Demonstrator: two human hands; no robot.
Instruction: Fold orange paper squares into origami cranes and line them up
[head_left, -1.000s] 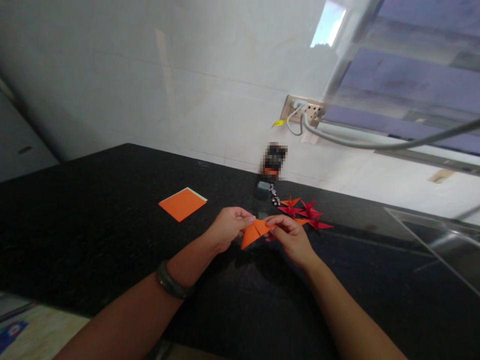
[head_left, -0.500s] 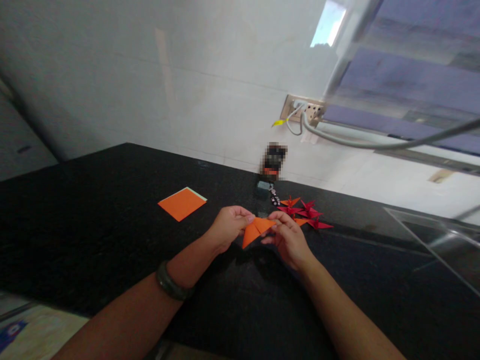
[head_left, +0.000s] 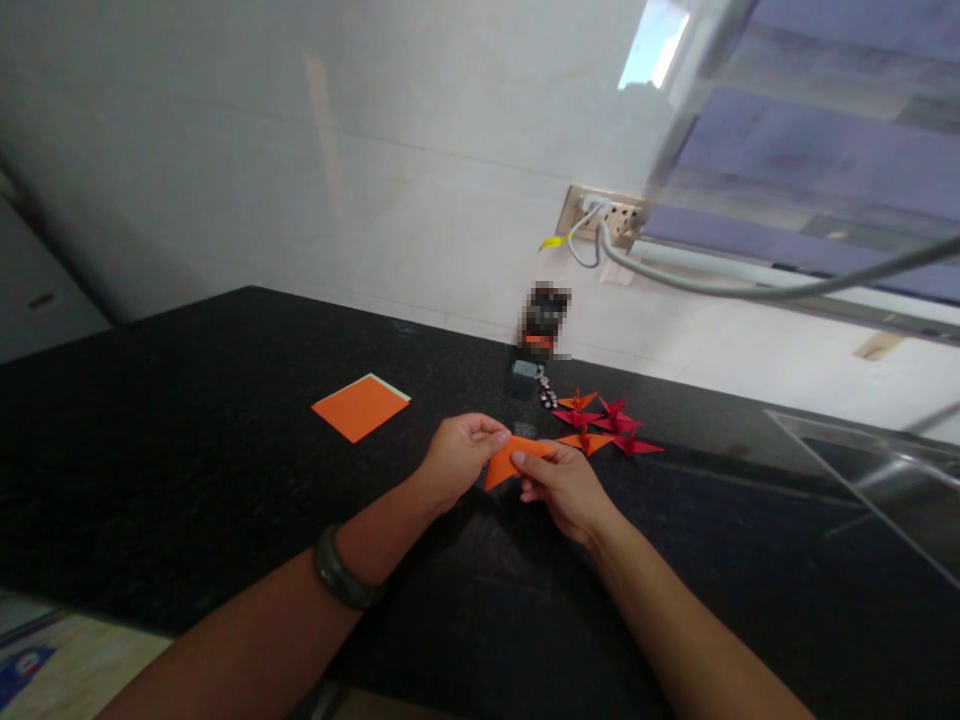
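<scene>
Between my hands, just above the dark counter, is a folded piece of orange origami paper (head_left: 501, 466). My left hand (head_left: 461, 455) pinches its upper left corner between thumb and fingers. My right hand (head_left: 566, 485) grips the right part, its thumb lying flat across the front face and the fingers behind, partly hidden. Beyond my right hand several folded paper cranes lie in a cluster, among them an orange crane (head_left: 586, 440) and a red crane (head_left: 634, 443). Left of my hands rests a stack of square paper (head_left: 361, 410), orange on top with a pale edge showing.
A black stone countertop (head_left: 225, 450) runs along a white tiled wall. A small dark box (head_left: 525, 374) with a beaded strap (head_left: 549, 396) stands behind the cranes, below a blurred-out object. A grey cable (head_left: 712, 290) hangs from a wall socket (head_left: 622, 220). At right is a sink (head_left: 885, 480).
My right thumb has moved left from the paper's right corner onto its front face. The left hand keeps its pinch. The view has shifted very slightly.
</scene>
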